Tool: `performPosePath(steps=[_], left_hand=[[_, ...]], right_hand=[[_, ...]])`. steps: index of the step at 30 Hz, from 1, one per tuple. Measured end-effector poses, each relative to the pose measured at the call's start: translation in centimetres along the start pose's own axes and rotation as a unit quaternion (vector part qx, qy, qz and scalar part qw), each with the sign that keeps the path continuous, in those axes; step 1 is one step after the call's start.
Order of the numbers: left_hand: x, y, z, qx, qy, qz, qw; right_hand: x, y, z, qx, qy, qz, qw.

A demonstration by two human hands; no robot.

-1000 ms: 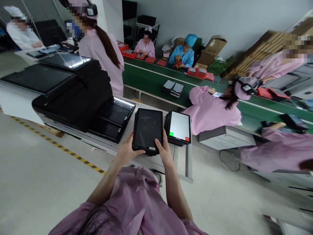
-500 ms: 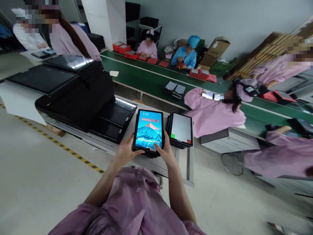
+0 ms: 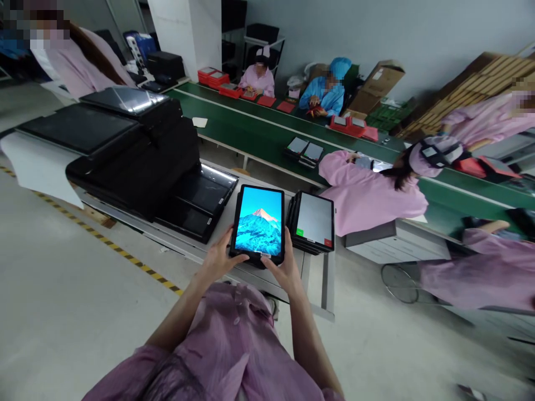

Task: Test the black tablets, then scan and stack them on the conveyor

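A black-framed tablet point(image 3: 259, 223) with a lit screen showing a snowy mountain under a blue sky is held between my two hands, above the bench. My left hand point(image 3: 219, 259) grips its lower left edge, the thumb along the bottom. On the lower right edge, my right hand point(image 3: 286, 267) has its fingers behind the side and its thumb at the bottom rim near a small white label. Dark tablet edges show just under it. Right beside it lies a stack of tablets point(image 3: 314, 221), the top one with a pale screen and green and red corner patches.
Black trays point(image 3: 196, 195) holding dark screens are piled on the bench to the left. Behind runs a green conveyor point(image 3: 242, 133) with red trays point(image 3: 349, 126) and more tablets point(image 3: 305, 150). A co-worker in pink point(image 3: 368, 195) sits close on the right.
The tablet's screen went from a lock screen with clock and notification to the bare mountain picture. My right thumb moved down off the screen to the bottom rim. The view shifted slightly.
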State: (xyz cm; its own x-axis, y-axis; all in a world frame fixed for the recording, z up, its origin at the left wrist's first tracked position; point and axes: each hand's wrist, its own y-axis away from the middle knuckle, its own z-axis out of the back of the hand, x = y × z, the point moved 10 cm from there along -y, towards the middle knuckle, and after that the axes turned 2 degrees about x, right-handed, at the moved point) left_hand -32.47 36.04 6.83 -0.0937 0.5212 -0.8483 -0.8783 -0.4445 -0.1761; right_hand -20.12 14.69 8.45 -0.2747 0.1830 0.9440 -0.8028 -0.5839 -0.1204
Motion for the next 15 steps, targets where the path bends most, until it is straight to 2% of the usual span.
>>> performPosePath(steps=[5, 15], left_hand=[[-0.9, -0.1, 0.3, 0.004, -0.037, -0.03, 0.999], [-0.4, 0.3, -0.5, 0.017, -0.157, -0.066, 0.985]], right_hand=[[-0.4, 0.5, 0.0, -0.016, 0.034, -0.013, 0.999], [-0.9, 1.6, 0.1, -0.09, 0.052, 0.005, 0.995]])
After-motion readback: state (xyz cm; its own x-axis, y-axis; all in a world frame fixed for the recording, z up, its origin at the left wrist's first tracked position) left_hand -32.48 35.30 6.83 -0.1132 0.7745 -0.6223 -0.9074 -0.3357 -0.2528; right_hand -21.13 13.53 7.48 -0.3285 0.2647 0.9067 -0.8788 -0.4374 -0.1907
